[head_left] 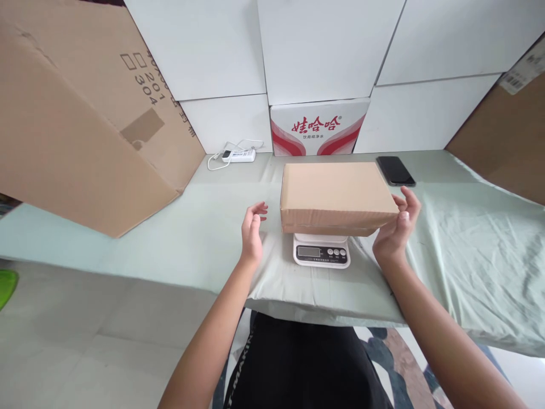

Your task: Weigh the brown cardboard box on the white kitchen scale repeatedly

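A closed brown cardboard box (336,190) rests on a white kitchen scale (321,264). It covers the weighing plate, while the dark panel with a small display and several round buttons shows in front. No reading can be made out on the display. My left hand (254,233) is held apart from the box, to its left, with fingers curved and nothing in them. At the box's right front corner is my right hand (395,227), its fingers spread and partly hidden behind the corner. Whether it touches the cardboard I cannot tell.
A black phone (395,171) lies behind my right hand. A white power strip (239,155) with a cable lies at the back left. Large cartons stand left (97,119) and right (506,125); a red-and-white carton (319,128) stands behind. Pale green cloth (204,227) covers the table.
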`<state>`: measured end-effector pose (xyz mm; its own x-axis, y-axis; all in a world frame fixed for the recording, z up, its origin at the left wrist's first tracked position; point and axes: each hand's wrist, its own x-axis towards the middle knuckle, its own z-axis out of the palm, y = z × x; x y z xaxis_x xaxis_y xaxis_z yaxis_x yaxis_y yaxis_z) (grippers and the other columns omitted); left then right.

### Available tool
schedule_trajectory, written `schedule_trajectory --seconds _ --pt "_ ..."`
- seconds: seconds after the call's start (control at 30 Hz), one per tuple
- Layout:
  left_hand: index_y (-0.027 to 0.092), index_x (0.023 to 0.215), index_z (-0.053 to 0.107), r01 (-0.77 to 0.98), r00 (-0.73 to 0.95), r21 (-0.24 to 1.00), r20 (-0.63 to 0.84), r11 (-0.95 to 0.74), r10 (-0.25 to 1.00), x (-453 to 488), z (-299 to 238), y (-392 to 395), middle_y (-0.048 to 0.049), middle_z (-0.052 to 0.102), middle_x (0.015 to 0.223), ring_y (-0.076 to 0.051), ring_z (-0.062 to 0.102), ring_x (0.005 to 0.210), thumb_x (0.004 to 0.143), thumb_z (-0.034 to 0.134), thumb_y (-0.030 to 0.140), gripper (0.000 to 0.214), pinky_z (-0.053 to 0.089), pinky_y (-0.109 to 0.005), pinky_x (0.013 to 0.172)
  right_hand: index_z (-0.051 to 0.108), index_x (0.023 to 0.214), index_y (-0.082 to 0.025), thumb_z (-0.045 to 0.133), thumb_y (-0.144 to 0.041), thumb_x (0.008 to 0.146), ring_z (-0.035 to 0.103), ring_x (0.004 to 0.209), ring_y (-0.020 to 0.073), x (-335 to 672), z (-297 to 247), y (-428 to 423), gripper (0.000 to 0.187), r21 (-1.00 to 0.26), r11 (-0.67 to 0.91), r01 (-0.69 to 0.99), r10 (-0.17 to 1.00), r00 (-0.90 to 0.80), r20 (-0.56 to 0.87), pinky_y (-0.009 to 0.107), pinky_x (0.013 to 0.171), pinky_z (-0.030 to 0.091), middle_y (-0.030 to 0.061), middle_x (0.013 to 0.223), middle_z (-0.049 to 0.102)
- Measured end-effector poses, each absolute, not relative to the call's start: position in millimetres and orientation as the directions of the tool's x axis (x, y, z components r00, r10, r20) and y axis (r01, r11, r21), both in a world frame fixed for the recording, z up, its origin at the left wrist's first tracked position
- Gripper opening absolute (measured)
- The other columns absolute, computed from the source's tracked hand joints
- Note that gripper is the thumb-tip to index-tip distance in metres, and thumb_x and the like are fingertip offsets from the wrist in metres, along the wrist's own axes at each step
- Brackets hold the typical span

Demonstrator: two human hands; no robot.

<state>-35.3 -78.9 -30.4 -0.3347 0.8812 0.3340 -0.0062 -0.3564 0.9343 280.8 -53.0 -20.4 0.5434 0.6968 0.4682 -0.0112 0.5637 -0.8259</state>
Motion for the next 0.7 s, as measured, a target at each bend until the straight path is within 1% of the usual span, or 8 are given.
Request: schedule_trajectory --seconds 0.13,0.43,0.53,0.7 --pt "0.027 0.127 0.080 -0.015 -0.326 0.938 0.323 -0.346 0.888 -34.1 -30.3 -78.7 -0.0131 0.080 0.127 -0.030 0.073 0.118 0.103 0.061 0.074 0.056 0.058 -0.045 0.101 0.066 0.141 -0.032 0.062 -0.076 0.091 0.065 0.121 0.0274 281.0 -21.2 -52.9 0.067 -0.835 0.550 -0.018 0.708 0.541 0.454 0.050 0.118 0.047 0.0047 0.127 0.063" --pt "0.027 0.126 0.079 -0.021 -0.309 0.945 0.305 -0.327 0.901 -32.7 -28.8 -79.2 -0.0129 0.080 0.127 -0.030 0.073 0.118 0.101 0.062 0.076 0.058 0.058 -0.045 0.101 0.068 0.140 -0.037 0.059 -0.076 0.092 0.064 0.121 0.0286 283.4 -25.3 -51.2 0.063 -0.848 0.529 -0.017 0.719 0.540 0.438 0.054 0.122 0.045 0.0030 0.126 0.063" --pt "0.027 0.126 0.079 -0.025 -0.306 0.947 0.298 -0.321 0.904 -32.1 -28.5 -79.1 -0.0129 0.080 0.127 -0.030 0.073 0.118 0.101 0.062 0.077 0.059 0.058 -0.045 0.101 0.067 0.141 -0.037 0.060 -0.076 0.093 0.063 0.119 0.0277 282.9 -25.7 -51.5 0.063 -0.844 0.536 -0.027 0.723 0.532 0.442 0.053 0.122 0.044 0.0031 0.127 0.063" --pt "0.027 0.126 0.079 -0.010 -0.289 0.951 0.293 -0.309 0.912 -32.1 -28.2 -79.2 -0.0135 0.080 0.129 -0.030 0.073 0.120 0.102 0.060 0.077 0.059 0.058 -0.046 0.102 0.066 0.142 -0.035 0.059 -0.076 0.092 0.063 0.121 0.0288 281.1 -22.7 -52.6 0.066 -0.850 0.526 -0.014 0.721 0.539 0.436 0.053 0.121 0.046 0.0047 0.129 0.064"
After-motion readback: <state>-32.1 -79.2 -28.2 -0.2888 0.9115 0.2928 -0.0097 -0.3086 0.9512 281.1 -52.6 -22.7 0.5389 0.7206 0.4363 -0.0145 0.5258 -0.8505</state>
